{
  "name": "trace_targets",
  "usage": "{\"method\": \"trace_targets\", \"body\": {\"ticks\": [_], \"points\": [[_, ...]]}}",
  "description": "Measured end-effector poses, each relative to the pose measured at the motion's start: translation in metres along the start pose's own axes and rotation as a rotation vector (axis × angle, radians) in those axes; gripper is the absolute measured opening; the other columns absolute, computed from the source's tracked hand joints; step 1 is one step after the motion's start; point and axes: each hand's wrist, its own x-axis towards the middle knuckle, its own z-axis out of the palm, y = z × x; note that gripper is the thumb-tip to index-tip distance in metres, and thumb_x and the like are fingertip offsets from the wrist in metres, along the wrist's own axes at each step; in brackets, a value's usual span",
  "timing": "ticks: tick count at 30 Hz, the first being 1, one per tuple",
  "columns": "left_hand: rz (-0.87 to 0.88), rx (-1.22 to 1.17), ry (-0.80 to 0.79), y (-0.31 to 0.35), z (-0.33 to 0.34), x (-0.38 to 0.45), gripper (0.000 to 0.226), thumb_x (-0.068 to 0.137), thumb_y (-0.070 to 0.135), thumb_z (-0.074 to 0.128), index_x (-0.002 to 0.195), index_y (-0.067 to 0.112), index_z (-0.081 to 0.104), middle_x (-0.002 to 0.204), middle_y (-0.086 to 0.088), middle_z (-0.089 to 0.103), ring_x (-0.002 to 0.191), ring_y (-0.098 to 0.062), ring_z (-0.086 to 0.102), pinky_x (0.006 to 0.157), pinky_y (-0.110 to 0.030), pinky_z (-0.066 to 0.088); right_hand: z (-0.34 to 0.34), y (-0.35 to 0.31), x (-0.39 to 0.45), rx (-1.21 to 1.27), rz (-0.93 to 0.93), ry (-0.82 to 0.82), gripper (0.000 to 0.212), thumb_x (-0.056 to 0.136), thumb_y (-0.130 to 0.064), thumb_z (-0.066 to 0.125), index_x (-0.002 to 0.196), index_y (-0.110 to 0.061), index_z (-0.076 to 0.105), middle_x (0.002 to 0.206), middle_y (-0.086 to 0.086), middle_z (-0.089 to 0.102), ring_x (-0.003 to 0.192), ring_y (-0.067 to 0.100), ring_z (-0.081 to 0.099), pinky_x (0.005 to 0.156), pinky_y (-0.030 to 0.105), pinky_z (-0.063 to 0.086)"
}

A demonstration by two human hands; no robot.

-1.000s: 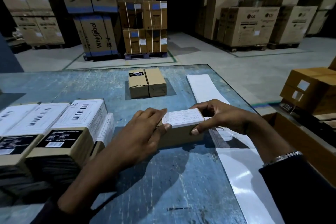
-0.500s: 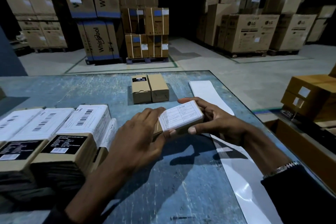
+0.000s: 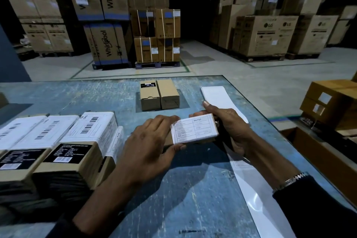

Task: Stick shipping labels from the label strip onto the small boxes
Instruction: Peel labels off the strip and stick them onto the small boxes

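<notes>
A small brown box [image 3: 194,131] with a white shipping label on its upper face is held above the blue table, tilted toward me. My left hand [image 3: 152,141] grips its left end, thumb underneath and fingers on top. My right hand [image 3: 229,127] grips its right end from behind, one finger pointing up. The white label strip [image 3: 220,98] runs along the table's right side, from the far end down past my right wrist. Two small brown boxes [image 3: 159,94] without white labels stand side by side at the table's far middle.
Several labelled small boxes [image 3: 58,141] are stacked at the left of the blue table [image 3: 96,96]. Brown cartons [image 3: 332,102] stand off the table's right edge. Large cartons on pallets fill the warehouse floor behind.
The box was resting on the table under both hands; it has been lifted and tilted up toward me, both hands still on its ends.
</notes>
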Motion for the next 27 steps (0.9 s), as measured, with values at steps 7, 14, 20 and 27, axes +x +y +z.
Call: {"method": "trace_targets", "body": {"ticks": [7, 14, 20, 27], "points": [[-0.023, -0.043, 0.057, -0.003, -0.001, 0.0, 0.071, 0.089, 0.066, 0.062, 0.149, 0.03, 0.051, 0.14, 0.01, 0.063, 0.12, -0.012, 0.059, 0.088, -0.032, 0.056, -0.003, -0.002, -0.006, 0.009, -0.04, -0.176, 0.042, 0.088, -0.017, 0.076, 0.125, 0.003, 0.072, 0.112, 0.02, 0.077, 0.096, 0.024, 0.075, 0.072, 0.031, 0.065], [-0.164, -0.301, 0.148, 0.0, -0.006, 0.002, 0.052, 0.085, 0.065, 0.075, 0.127, 0.035, 0.075, 0.121, 0.018, 0.075, 0.103, 0.0, 0.069, 0.086, -0.032, 0.062, -0.007, -0.001, -0.004, -0.024, -0.118, -0.147, 0.041, 0.085, -0.023, 0.078, 0.116, 0.003, 0.077, 0.113, 0.022, 0.076, 0.097, 0.028, 0.071, 0.079, 0.035, 0.058], [-0.315, -0.488, 0.276, 0.001, -0.006, 0.005, 0.012, 0.094, 0.029, 0.079, 0.103, 0.027, 0.086, 0.096, 0.021, 0.08, 0.091, 0.006, 0.073, 0.082, -0.027, 0.062, -0.011, -0.006, -0.008, -0.035, -0.169, -0.303, 0.046, 0.086, 0.003, 0.073, 0.131, 0.001, 0.065, 0.142, 0.014, 0.069, 0.137, 0.03, 0.063, 0.112, 0.054, 0.051], [-0.285, -0.298, -0.072, 0.007, -0.008, 0.002, 0.079, 0.075, 0.093, 0.052, 0.132, 0.04, 0.067, 0.117, 0.019, 0.071, 0.1, -0.001, 0.065, 0.082, -0.032, 0.059, -0.006, -0.011, -0.01, -0.157, -0.197, -0.526, 0.088, 0.075, 0.02, 0.076, 0.151, -0.018, 0.054, 0.159, 0.0, 0.056, 0.153, 0.012, 0.043, 0.114, 0.043, 0.052]]}}
